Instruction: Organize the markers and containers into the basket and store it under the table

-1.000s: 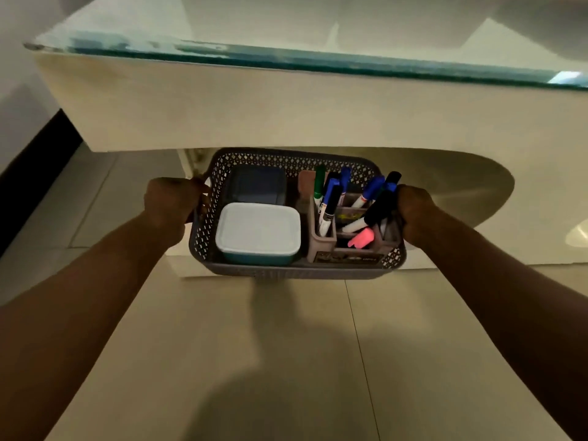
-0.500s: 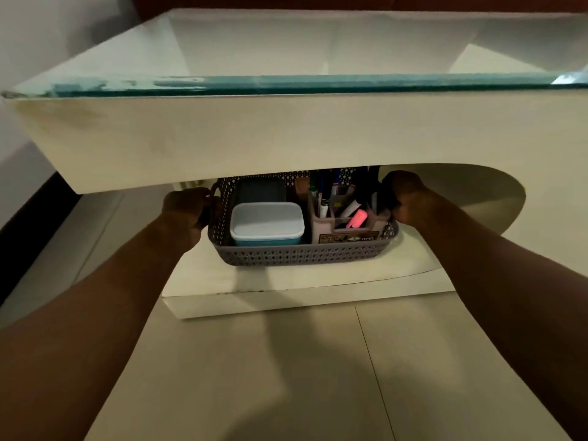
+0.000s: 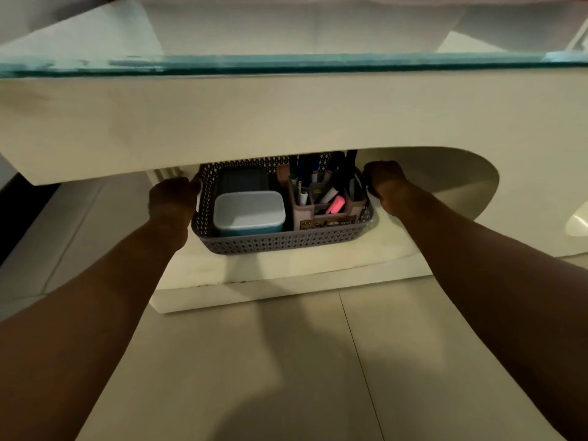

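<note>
A grey perforated basket (image 3: 280, 241) sits on the table's lower shelf (image 3: 305, 265), under the top. Inside it on the left are a white-lidded blue container (image 3: 249, 212) and, behind it, a dark-lidded container (image 3: 243, 181). On the right stands a brown pen holder (image 3: 327, 214) with several markers (image 3: 335, 205); their tops are hidden by the table's apron. My left hand (image 3: 171, 202) grips the basket's left end and my right hand (image 3: 386, 183) grips its right end.
The cream table has a glass top (image 3: 286, 63) and a deep apron (image 3: 286, 119) overhanging the shelf. A curved cut-out (image 3: 445, 186) opens to the right of the basket. Tiled floor (image 3: 286, 361) lies in front, and a dark skirting at far left.
The basket went from held in front of the table to under the top and down onto the lower shelf. Both hands stayed on its ends.
</note>
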